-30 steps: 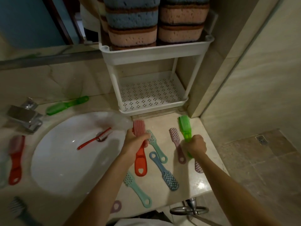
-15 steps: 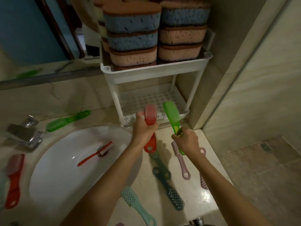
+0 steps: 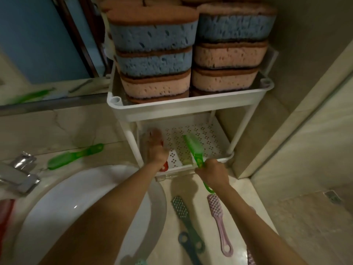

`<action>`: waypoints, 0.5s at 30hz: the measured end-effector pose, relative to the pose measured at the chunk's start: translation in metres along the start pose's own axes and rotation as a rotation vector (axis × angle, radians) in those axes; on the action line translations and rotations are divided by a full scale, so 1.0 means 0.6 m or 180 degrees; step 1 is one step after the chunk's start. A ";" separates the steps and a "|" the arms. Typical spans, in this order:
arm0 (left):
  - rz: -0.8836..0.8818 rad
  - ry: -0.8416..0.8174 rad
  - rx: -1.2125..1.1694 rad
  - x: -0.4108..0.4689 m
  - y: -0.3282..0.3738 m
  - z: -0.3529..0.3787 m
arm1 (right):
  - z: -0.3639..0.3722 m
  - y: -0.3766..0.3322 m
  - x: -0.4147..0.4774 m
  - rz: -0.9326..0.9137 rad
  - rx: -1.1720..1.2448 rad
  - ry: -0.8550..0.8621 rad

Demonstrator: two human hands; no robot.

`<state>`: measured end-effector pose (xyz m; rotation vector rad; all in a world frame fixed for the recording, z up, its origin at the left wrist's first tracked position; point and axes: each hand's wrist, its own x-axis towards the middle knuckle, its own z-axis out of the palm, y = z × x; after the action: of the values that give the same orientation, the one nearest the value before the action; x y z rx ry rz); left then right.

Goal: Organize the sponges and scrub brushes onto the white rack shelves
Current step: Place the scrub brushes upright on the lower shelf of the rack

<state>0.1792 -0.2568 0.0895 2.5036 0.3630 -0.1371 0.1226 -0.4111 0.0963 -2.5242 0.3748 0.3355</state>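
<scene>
A white two-tier rack [image 3: 191,106] stands in the corner. Blue and pink sponges [image 3: 154,60] are stacked on its upper shelf. My left hand [image 3: 156,150] reaches inside the perforated lower shelf [image 3: 208,138], gripping a red scrub brush [image 3: 164,166] whose handle end shows below the hand. My right hand [image 3: 212,171] grips a green scrub brush [image 3: 193,146] by its handle, with the head over the lower shelf. On the counter lie a dark teal brush [image 3: 181,211], a pink brush [image 3: 217,215] and another green brush [image 3: 74,155].
A white basin [image 3: 63,203] lies under my left forearm, with a chrome tap [image 3: 17,173] at its left. A red brush [image 3: 4,215] sits at the far left edge. A mirror [image 3: 38,44] backs the counter. Tiled wall and floor [image 3: 305,217] are to the right.
Both hands moved forward from above the counter to the rack. The red brush went into the lower shelf and the green brush's head now lies over it.
</scene>
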 end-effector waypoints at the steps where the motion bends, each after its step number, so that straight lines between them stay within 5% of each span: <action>1: 0.0027 0.0080 0.0175 0.008 -0.008 0.004 | 0.001 -0.001 0.004 -0.0040 -0.0026 0.0022; 8: 0.0115 -0.0163 0.1321 0.014 -0.018 0.008 | 0.000 -0.016 0.009 -0.0228 -0.0091 0.0263; 15: 0.0058 0.0106 0.1023 0.037 -0.030 0.005 | -0.006 -0.026 0.012 -0.0300 -0.0172 0.0104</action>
<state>0.1951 -0.2393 0.0731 2.8286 0.3549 -0.1573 0.1350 -0.4023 0.1047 -2.5926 0.2615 0.2713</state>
